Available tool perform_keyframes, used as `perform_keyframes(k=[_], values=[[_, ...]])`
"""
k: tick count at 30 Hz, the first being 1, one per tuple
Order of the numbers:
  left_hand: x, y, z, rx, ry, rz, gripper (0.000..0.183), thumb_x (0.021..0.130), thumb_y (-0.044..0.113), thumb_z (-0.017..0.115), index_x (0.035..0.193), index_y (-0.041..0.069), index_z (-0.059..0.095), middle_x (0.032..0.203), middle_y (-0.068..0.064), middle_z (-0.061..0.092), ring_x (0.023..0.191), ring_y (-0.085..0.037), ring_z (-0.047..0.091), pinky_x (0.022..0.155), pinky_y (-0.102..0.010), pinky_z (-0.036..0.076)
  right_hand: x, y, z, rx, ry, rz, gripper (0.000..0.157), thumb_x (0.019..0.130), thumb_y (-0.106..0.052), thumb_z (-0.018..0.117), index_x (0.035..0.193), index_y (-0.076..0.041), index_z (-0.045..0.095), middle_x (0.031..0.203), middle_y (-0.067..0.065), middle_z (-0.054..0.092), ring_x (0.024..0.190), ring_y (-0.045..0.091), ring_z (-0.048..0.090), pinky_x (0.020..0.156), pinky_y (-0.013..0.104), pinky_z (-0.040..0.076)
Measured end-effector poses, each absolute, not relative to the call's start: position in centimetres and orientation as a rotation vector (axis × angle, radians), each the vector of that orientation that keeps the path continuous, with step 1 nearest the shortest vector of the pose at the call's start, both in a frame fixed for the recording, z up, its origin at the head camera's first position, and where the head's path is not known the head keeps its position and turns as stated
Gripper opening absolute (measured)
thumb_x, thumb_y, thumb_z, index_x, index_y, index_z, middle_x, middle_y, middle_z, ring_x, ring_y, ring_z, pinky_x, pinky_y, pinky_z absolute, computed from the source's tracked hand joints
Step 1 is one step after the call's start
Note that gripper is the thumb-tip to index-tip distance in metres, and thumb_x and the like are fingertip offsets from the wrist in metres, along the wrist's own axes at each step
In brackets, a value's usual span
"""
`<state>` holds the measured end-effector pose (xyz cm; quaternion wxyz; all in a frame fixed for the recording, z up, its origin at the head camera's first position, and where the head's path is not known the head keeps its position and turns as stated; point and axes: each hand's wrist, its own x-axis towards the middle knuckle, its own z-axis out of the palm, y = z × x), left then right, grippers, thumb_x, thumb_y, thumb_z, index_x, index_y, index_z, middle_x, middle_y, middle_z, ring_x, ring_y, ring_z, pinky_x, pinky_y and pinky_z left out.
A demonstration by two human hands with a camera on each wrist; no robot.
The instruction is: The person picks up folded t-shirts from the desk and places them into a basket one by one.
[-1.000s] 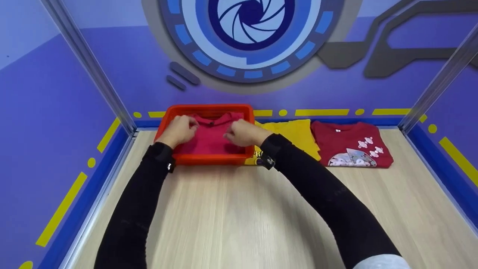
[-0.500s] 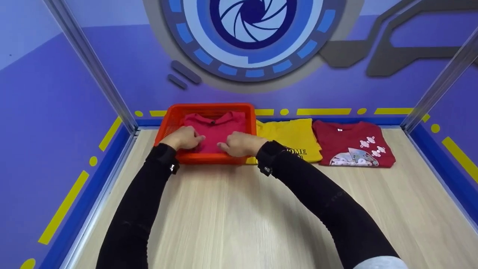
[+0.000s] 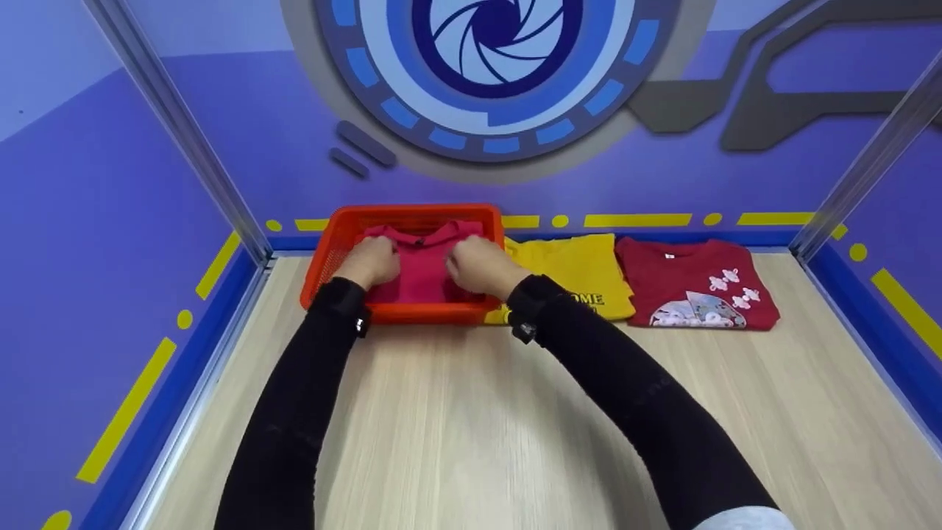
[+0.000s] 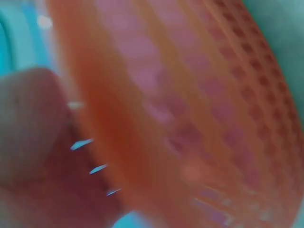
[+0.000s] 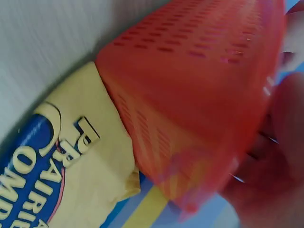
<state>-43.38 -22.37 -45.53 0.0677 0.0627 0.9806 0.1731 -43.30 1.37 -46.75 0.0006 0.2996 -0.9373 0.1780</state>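
Note:
A folded pink-red shirt (image 3: 423, 269) with a collar lies in an orange-red plastic basket (image 3: 434, 313) at the back left. My left hand (image 3: 374, 260) is over the shirt's left side, slightly blurred. Over its right side is my right hand (image 3: 478, 265), knuckles toward the head camera. The fingertips of both hands are hidden beneath them, so I cannot tell whether they pinch the cloth. In the left wrist view the perforated basket wall (image 4: 190, 95) fills most of the picture, with part of the left hand (image 4: 33, 137) beside its rim.
Right of the basket a folded yellow shirt (image 3: 578, 269) with printed lettering lies against its wall. Farther right is a folded dark red shirt (image 3: 692, 276) with a pale print. A patterned purple-blue wall (image 3: 243, 132) stands close behind them on the wooden table (image 3: 456, 412).
Both hands first came back toward the basket's near rim, then moved away again over the shirt toward its collar. The basket and the shirts stay in place.

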Motion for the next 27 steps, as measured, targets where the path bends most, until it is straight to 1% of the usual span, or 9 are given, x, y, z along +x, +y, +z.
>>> perform_keyframes(k=[1, 6, 10, 11, 13, 18, 21, 24, 27], values=[[-43.1, -21.2, -45.3, 0.236, 3.040, 0.562, 0.038, 0.109, 0.018, 0.051, 0.135, 0.003, 0.075, 0.136, -0.022, 0.073, 0.116, -0.037, 0.070, 0.103, -0.050, 0.057, -43.5, 2.0, -46.4, 0.924, -2.874, 0.613, 0.035, 0.113, -0.022, 0.053, 0.086, -0.007, 0.070, 0.079, 0.008, 0.061, 0.076, 0.024, 0.063, 0.076, 0.040, 0.057], [-38.9, -13.0, -44.2, 0.778, 3.269, 0.797, 0.030, 0.107, 0.009, 0.057, 0.129, 0.002, 0.077, 0.126, -0.018, 0.079, 0.123, -0.039, 0.072, 0.111, -0.052, 0.056, -43.3, 6.8, -44.8, 0.759, -2.613, 0.868, 0.026, 0.109, -0.014, 0.058, 0.109, -0.004, 0.082, 0.091, 0.009, 0.077, 0.074, 0.021, 0.064, 0.070, 0.033, 0.053], [-33.3, -7.0, -44.5, 1.087, 3.098, 0.850, 0.031, 0.109, 0.011, 0.058, 0.135, 0.004, 0.075, 0.136, -0.014, 0.076, 0.129, -0.033, 0.069, 0.117, -0.046, 0.054, -42.3, 11.0, -45.1, 0.663, -2.637, 0.868, 0.027, 0.109, -0.013, 0.059, 0.096, 0.000, 0.079, 0.077, 0.013, 0.066, 0.070, 0.029, 0.059, 0.070, 0.038, 0.048], [-32.1, -5.9, -44.9, 1.099, 3.054, 0.818, 0.034, 0.111, 0.014, 0.058, 0.140, 0.004, 0.072, 0.142, -0.014, 0.074, 0.134, -0.032, 0.068, 0.120, -0.044, 0.053, -42.1, 12.2, -45.5, 0.648, -2.676, 0.835, 0.028, 0.109, -0.013, 0.058, 0.095, 0.002, 0.078, 0.074, 0.015, 0.063, 0.069, 0.032, 0.058, 0.069, 0.042, 0.049], [-30.5, -4.1, -45.8, 1.084, 2.990, 0.696, 0.041, 0.114, 0.020, 0.055, 0.151, 0.005, 0.066, 0.156, -0.013, 0.067, 0.146, -0.030, 0.062, 0.126, -0.043, 0.048, -41.7, 14.5, -46.7, 0.606, -2.801, 0.757, 0.031, 0.109, -0.014, 0.056, 0.103, 0.007, 0.079, 0.082, 0.022, 0.070, 0.079, 0.040, 0.068, 0.078, 0.047, 0.057], [-31.0, -1.4, -49.0, 1.010, 2.931, 0.401, 0.054, 0.119, 0.031, 0.047, 0.167, 0.006, 0.048, 0.173, -0.014, 0.049, 0.162, -0.030, 0.047, 0.135, -0.043, 0.035, -41.3, 19.9, -50.4, 0.496, -3.109, 0.512, 0.035, 0.111, -0.016, 0.054, 0.122, 0.011, 0.074, 0.122, 0.034, 0.076, 0.114, 0.049, 0.074, 0.104, 0.061, 0.059], [-32.8, -0.4, -50.8, 0.892, 2.934, 0.331, 0.057, 0.119, 0.032, 0.045, 0.169, 0.005, 0.042, 0.176, -0.017, 0.043, 0.165, -0.034, 0.041, 0.138, -0.045, 0.030, -41.5, 21.8, -51.9, 0.467, -3.179, 0.402, 0.033, 0.113, -0.017, 0.051, 0.116, 0.009, 0.071, 0.123, 0.035, 0.072, 0.113, 0.050, 0.071, 0.106, 0.063, 0.057], [-34.4, 0.6, -52.7, 0.705, 2.955, 0.244, 0.062, 0.120, 0.038, 0.042, 0.171, 0.003, 0.037, 0.179, -0.020, 0.035, 0.168, -0.040, 0.032, 0.139, -0.051, 0.025, -41.7, 22.6, -52.8, 0.436, -3.178, 0.368, 0.032, 0.112, -0.017, 0.054, 0.122, 0.009, 0.070, 0.133, 0.035, 0.067, 0.121, 0.051, 0.067, 0.113, 0.064, 0.053], [-35.7, 1.6, -54.6, 0.571, 2.981, 0.086, 0.065, 0.120, 0.044, 0.035, 0.172, 0.005, 0.036, 0.180, -0.024, 0.032, 0.169, -0.046, 0.027, 0.140, -0.058, 0.021, -42.1, 23.0, -54.0, 0.491, -3.165, 0.346, 0.033, 0.111, -0.019, 0.056, 0.124, 0.008, 0.070, 0.129, 0.033, 0.067, 0.119, 0.051, 0.066, 0.110, 0.064, 0.054]])
